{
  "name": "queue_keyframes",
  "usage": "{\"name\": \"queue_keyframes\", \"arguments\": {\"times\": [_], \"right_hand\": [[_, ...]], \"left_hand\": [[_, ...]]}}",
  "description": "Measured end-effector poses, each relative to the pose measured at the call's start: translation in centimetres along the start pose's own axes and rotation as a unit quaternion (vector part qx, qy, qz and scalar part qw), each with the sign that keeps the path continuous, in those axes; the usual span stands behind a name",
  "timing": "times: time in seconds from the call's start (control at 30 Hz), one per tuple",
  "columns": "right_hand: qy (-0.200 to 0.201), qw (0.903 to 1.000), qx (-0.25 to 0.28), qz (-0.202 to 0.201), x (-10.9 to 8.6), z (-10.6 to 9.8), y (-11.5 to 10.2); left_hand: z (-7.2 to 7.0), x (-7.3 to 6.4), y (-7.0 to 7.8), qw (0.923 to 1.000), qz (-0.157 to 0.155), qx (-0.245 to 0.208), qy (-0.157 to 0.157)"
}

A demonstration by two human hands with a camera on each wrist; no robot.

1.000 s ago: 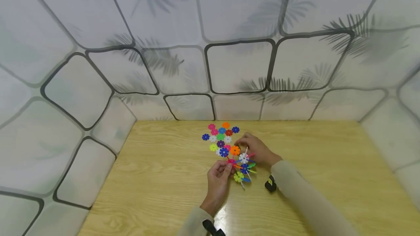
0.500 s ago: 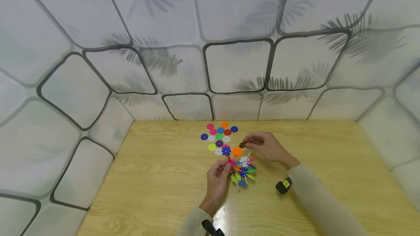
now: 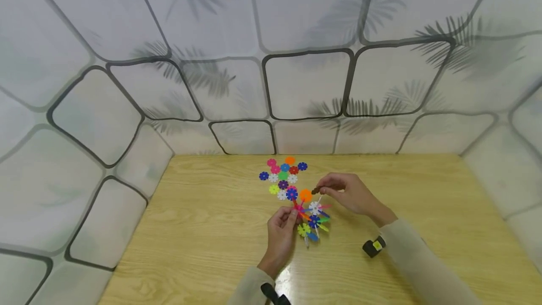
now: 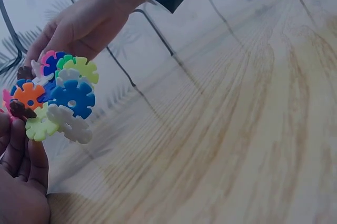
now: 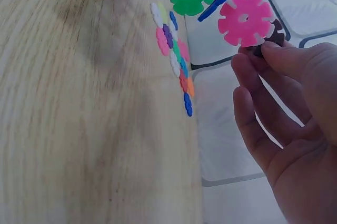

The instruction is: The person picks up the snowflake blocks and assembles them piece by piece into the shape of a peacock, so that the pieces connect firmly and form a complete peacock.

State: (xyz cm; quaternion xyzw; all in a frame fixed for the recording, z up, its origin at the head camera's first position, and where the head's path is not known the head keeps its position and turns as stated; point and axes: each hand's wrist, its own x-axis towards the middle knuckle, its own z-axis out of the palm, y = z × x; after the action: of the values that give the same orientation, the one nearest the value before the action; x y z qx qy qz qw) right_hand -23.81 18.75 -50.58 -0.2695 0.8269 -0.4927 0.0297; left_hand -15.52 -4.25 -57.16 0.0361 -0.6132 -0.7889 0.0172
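Note:
My left hand (image 3: 281,233) grips a cluster of interlocked plastic snowflake discs (image 3: 314,221) at a pink disc on its left side. The cluster mixes blue, white, yellow, orange and green notched discs, many standing edge-on. Between thumb and forefinger, my right hand (image 3: 354,196) pinches one dark brown snowflake disc (image 3: 315,190), close to the cluster's upper right. In the right wrist view that brown disc (image 5: 275,33) sits right at the edge of a pink disc (image 5: 245,20) of the cluster, partly behind it. The left wrist view shows the cluster's blue disc (image 4: 72,99) raised above the tabletop.
Several loose snowflake discs (image 3: 283,176) lie flat on the wooden table (image 3: 203,225), just beyond the cluster. A patterned wall covering (image 3: 309,86) rises behind the table's back edge and along both sides.
My right hand has drawn back to the right from the cluster, bringing the brown disc into view. Since then the disc has turned edge-on and dipped slightly. The left hand stays nearly still.

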Motion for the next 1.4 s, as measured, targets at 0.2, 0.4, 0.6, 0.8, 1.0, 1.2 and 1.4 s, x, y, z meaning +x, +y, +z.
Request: {"name": "queue_keyframes", "arguments": {"times": [0.2, 0.4, 0.6, 0.8, 1.0, 1.2, 1.4], "right_hand": [[0.005, 0.9948, -0.08, -0.062, 0.1, -0.5, -0.7], [0.001, 0.9895, -0.114, -0.089, 0.0, -0.8, -1.4], [-0.009, 0.9877, -0.112, -0.109, 0.0, -0.6, -1.5], [-0.034, 0.9856, -0.119, -0.115, 0.1, -0.5, -2.0], [-0.04, 0.9741, -0.166, -0.148, 0.1, -0.3, -2.3], [-0.045, 0.9721, -0.166, -0.16, 0.2, 0.1, -2.8], [-0.068, 0.9797, -0.152, -0.111, 0.0, -0.3, -3.6]], "left_hand": [[-0.2, 0.2, -0.4, 1.0, 0.001, 0.002, -0.007], [-0.3, 0.3, -0.5, 0.9999, 0.004, 0.012, -0.005], [-0.2, 0.1, -0.3, 0.9999, 0.001, 0.011, -0.012], [-0.2, 0.0, -0.2, 0.9996, 0.0, 0.016, -0.022], [-0.5, 0.2, -0.4, 0.9991, 0.003, 0.02, -0.037], [-0.7, 0.2, -0.3, 0.9992, 0.002, 0.017, -0.036], [-0.4, 0.0, -0.5, 0.9994, -0.008, -0.007, -0.033]]}}
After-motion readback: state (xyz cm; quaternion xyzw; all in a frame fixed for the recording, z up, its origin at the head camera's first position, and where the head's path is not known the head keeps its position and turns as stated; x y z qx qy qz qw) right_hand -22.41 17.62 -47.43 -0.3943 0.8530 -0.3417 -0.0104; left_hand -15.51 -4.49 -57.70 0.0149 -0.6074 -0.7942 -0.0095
